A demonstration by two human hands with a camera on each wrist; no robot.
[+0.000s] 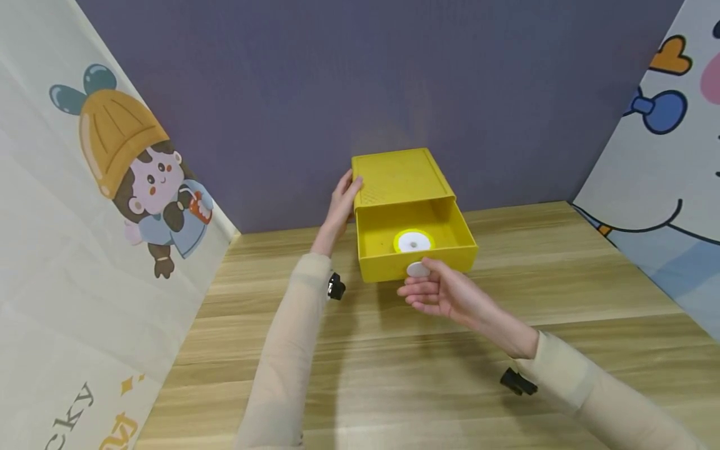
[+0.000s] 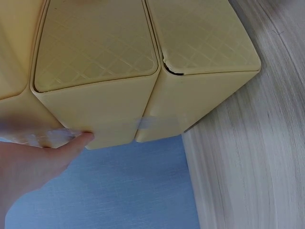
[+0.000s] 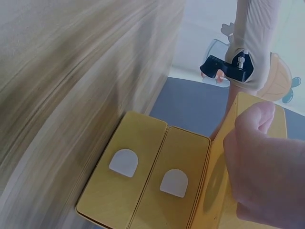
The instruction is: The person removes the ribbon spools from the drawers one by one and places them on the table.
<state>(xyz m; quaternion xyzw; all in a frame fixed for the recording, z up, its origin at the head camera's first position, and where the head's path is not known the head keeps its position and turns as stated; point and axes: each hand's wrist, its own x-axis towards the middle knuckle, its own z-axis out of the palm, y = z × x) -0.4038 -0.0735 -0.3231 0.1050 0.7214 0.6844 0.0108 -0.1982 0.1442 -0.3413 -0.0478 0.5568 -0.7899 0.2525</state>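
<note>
A yellow drawer cabinet (image 1: 400, 178) stands against the purple wall, its top drawer (image 1: 416, 265) pulled well out. Inside that drawer lies a round white disc with a bright yellow rim (image 1: 413, 240) and a small grey centre. My right hand (image 1: 452, 294) is at the drawer's front, thumb and fingers pinching the edge of its white pull tab (image 1: 417, 269). On the cabinet's left side, near the top, my left hand (image 1: 340, 203) rests with fingers extended along the wall of the casing. The left wrist view shows its thumb lying against the yellow side.
Two lower drawers with white tabs (image 3: 174, 183) sit closed beneath the open one. The cabinet rests on a wood-grain table (image 1: 394, 375). A purple wall (image 1: 382, 75) rises behind it, and printed panels (image 1: 50, 250) flank the table on both sides.
</note>
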